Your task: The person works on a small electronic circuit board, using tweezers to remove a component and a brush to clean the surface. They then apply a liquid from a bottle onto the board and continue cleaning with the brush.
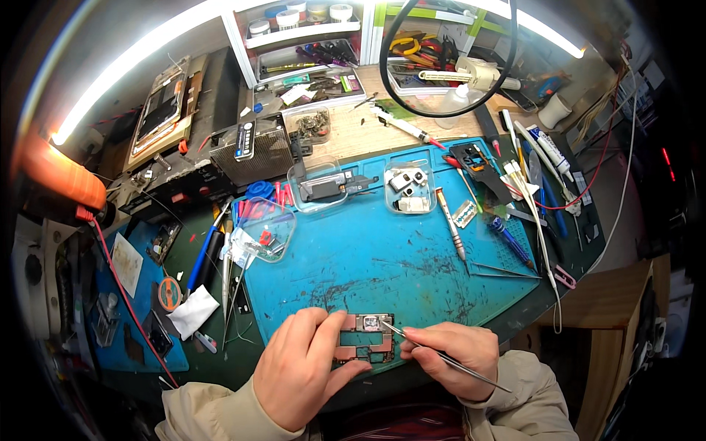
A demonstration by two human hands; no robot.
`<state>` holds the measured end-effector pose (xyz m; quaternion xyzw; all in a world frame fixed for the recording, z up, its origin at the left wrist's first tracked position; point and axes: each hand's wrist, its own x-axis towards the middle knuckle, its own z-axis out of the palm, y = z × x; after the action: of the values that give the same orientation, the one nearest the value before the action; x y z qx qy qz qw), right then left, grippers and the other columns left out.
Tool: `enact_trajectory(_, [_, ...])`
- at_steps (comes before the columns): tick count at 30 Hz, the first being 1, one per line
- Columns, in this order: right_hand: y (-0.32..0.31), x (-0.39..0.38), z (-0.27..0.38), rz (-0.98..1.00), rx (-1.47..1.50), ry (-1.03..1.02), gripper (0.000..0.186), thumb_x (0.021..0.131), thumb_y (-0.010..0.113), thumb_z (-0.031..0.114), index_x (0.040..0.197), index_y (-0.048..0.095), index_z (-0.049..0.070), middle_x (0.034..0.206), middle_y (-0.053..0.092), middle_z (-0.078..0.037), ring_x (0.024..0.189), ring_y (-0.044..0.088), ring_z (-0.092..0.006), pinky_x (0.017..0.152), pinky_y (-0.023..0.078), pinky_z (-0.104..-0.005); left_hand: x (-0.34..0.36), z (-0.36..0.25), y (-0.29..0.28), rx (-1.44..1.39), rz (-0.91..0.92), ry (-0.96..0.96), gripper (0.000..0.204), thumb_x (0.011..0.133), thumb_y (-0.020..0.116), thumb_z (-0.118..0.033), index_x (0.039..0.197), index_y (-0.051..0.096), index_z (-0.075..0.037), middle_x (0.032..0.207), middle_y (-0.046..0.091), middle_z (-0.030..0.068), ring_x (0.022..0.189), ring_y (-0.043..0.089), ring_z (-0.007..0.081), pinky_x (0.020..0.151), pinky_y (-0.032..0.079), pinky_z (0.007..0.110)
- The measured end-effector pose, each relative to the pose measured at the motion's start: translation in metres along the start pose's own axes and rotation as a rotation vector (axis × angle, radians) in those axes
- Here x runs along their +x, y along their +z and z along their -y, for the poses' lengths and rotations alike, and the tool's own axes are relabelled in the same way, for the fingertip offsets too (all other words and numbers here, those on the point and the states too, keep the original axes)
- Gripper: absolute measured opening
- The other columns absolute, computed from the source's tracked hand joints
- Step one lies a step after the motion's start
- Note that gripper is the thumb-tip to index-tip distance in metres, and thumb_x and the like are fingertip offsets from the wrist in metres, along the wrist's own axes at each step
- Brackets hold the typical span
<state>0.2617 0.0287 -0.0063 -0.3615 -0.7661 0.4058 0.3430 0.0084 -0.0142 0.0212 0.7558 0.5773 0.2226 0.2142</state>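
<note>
My left hand (298, 360) grips the left side of a small circuit board (364, 342), fingers curled over it and thumb along its lower edge, on the blue mat (346, 250). My right hand (460, 356) is closed on slim steel tweezers (434, 348), held slanting with the tip at a silvery square part near the top of the board. The board has pinkish-copper sections and an opening in its middle; its left end is hidden by my left fingers.
Clear trays (409, 184) with small parts line the mat's back. Pens and cables (544, 198) lie right, tools and a white cloth (193, 312) left. Behind are a metal device (243, 158), shelves (301, 40) and a black ring (448, 110) overhead.
</note>
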Motion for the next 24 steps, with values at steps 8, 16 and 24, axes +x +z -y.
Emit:
enact_trajectory(8, [-0.0025,0.0026,0.0013,0.043,0.048,0.099,0.027,0.097,0.077,0.006,0.123,0.077,0.000,0.096,0.081,-0.011,0.079,0.079,-0.0210,0.064,0.061,-0.0288,0.0018,-0.0028,-0.0035,-0.005,0.019,-0.018,0.067,0.076,0.094,-0.021,0.131,0.065,0.003,0.114,0.063,0.0154,0.101,0.065,0.0358,0.086,0.055,0.044])
enact_trajectory(16, [-0.0013,0.0027,0.0003,0.034,0.030,0.102,0.027,0.097,0.076,0.006,0.123,0.078,0.001,0.094,0.081,-0.010,0.078,0.079,-0.0200,0.062,0.060,-0.0285,0.0013,-0.0024,-0.0035,-0.007,0.026,-0.014,0.068,0.076,0.094,-0.022,0.132,0.064,0.003,0.114,0.063,0.0154,0.100,0.065,0.0357,0.086,0.055,0.044])
enact_trajectory(24, [-0.0005,0.0043,-0.0016,0.039,0.040,0.090,0.027,0.097,0.077,0.007,0.123,0.078,0.001,0.093,0.080,-0.011,0.075,0.078,-0.0204,0.060,0.059,-0.0291,0.0023,-0.0022,-0.0042,-0.007,0.033,-0.017,0.067,0.076,0.093,-0.023,0.132,0.064,0.003,0.114,0.063,0.0153,0.100,0.065,0.0357,0.086,0.055,0.044])
